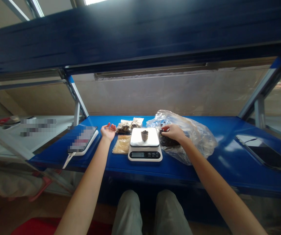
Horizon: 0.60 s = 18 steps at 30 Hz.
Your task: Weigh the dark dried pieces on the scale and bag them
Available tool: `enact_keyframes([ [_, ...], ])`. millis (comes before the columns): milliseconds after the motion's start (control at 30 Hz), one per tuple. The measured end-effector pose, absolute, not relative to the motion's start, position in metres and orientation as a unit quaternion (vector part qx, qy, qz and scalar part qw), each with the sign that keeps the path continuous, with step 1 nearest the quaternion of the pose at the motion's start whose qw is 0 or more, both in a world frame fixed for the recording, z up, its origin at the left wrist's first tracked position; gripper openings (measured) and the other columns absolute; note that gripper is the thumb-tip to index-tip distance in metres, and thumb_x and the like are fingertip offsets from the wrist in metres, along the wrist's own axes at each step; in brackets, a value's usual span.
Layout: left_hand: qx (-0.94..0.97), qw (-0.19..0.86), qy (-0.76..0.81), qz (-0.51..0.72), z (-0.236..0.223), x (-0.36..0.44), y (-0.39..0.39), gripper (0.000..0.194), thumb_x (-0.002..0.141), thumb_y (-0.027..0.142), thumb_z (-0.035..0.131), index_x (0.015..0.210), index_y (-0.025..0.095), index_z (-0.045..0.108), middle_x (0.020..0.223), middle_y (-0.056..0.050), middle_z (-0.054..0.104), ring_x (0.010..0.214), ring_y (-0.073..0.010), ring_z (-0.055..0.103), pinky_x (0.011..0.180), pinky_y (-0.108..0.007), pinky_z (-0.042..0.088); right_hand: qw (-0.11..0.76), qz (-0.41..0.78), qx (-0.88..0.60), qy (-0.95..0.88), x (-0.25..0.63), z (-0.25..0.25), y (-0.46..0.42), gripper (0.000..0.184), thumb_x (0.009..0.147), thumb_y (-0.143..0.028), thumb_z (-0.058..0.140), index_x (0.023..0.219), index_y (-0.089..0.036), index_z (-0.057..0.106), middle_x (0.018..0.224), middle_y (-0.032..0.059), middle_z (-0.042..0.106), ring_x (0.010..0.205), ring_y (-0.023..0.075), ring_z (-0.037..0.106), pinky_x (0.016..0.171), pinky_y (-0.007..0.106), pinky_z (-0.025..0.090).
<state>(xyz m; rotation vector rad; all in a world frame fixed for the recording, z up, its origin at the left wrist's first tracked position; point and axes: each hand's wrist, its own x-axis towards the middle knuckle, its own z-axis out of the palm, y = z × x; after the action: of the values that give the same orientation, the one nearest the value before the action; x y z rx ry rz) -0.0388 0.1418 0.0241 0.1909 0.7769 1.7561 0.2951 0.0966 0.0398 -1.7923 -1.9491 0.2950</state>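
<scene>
The left hand (108,131) lies palm up and open, its fingers spread and gripping nothing, in the air above the blue worktop (228,156), between a tablet in a white case (83,140) and a flat clear packet of tan material (121,144). The right hand (173,133) reaches into the mouth of a crumpled clear plastic bag (194,137), resting over a heap of dark dried pieces (168,141) inside it; its fingers curl down to the heap (whether they pinch a piece is impossible to tell from this view). A white digital kitchen scale (144,145) stands between the hands, its display lit but too small to read. On its platform sits a small cup (144,135) with dark pieces heaped inside, and the bag lies just beside the scale on the right. Behind the scale are two small clear packets (128,125) holding dark and tan contents. A white cable (68,160) runs from the tablet over the near edge of the worktop, and a black tablet (265,152) lies well off to the right. A blue shelf (130,36) crosses overhead on blue-and-white metal uprights (77,98), and the person's knees in pale grey trousers (150,212) show below the worktop edge.
</scene>
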Motion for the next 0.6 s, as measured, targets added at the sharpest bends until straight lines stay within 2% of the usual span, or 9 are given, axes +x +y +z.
enact_keyframes([
  [233, 0.079, 0.568, 0.332, 0.749, 0.0242, -0.0387, 0.1423, 0.013, 0.073, 0.016, 0.039, 0.071, 0.017, 0.052, 0.062, -0.003, 0.051, 0.055, -0.0138, 0.053, 0.054, -0.024, 0.041, 0.215, 0.089, -0.659, -0.715, 0.2925, 0.0421, 0.0943, 0.028, 0.068, -0.026, 0.060, 0.093, -0.022, 0.073, 0.091, 0.0036, 0.071, 0.078, 0.0191, 0.064, 0.061, 0.024, 0.043],
  [467, 0.079, 0.569, 0.330, 0.749, 0.0255, -0.0380, 0.1409, 0.012, 0.073, 0.016, 0.039, 0.071, 0.017, 0.052, 0.063, -0.003, 0.051, 0.055, -0.0137, 0.053, 0.054, -0.024, 0.041, 0.239, 0.056, -0.664, -0.706, 0.2927, 0.0465, 0.0907, 0.023, 0.070, -0.024, 0.061, 0.089, -0.022, 0.073, 0.086, 0.0040, 0.073, 0.080, 0.0200, 0.065, 0.063, 0.025, 0.044],
  [600, 0.075, 0.569, 0.333, 0.748, 0.0260, -0.0378, 0.1408, 0.013, 0.073, 0.016, 0.039, 0.071, 0.016, 0.052, 0.063, -0.004, 0.052, 0.056, -0.0140, 0.053, 0.055, -0.024, 0.041, 0.267, 0.075, -0.663, -0.695, 0.2957, 0.0436, 0.0933, 0.019, 0.068, -0.027, 0.063, 0.083, -0.022, 0.074, 0.081, 0.0032, 0.073, 0.076, 0.0199, 0.066, 0.061, 0.025, 0.045],
])
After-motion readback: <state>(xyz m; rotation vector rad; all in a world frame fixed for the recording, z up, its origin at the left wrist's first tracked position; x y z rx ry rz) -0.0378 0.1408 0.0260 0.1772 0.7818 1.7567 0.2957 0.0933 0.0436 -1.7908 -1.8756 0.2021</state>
